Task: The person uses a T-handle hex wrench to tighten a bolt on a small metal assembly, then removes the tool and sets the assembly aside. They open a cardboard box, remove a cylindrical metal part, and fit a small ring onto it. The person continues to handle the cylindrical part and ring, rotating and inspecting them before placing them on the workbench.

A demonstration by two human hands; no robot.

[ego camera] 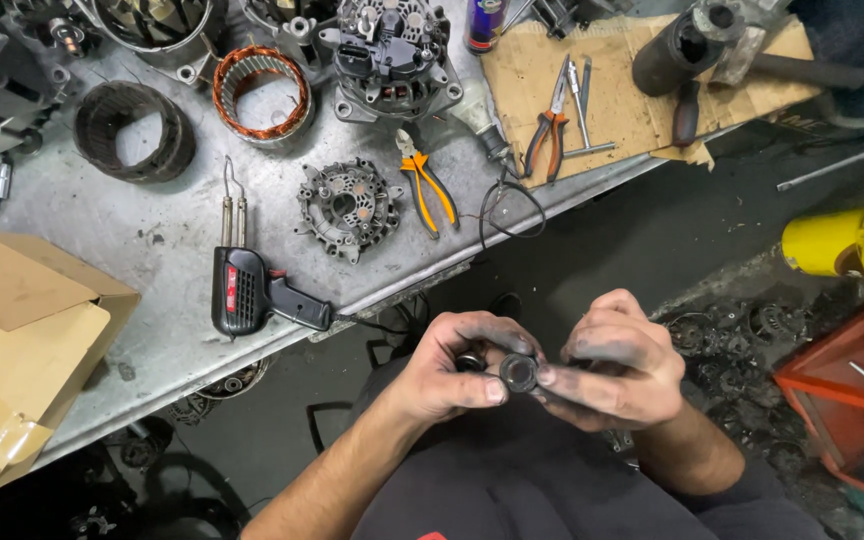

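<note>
We're pinching a small black bearing (519,372) between left hand (452,368) and right hand (620,365) fingers, steadying it; soldering gun (257,292) lying at 10 o'clock on worktop (152,240).

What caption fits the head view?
Both greasy hands, left and right, pinch a small round black metal part below a cluttered workbench.

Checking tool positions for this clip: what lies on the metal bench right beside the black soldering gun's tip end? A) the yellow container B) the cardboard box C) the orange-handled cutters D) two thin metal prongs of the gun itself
D: the soldering gun has its two thin metal prongs running up from its black body across the bench.
</note>
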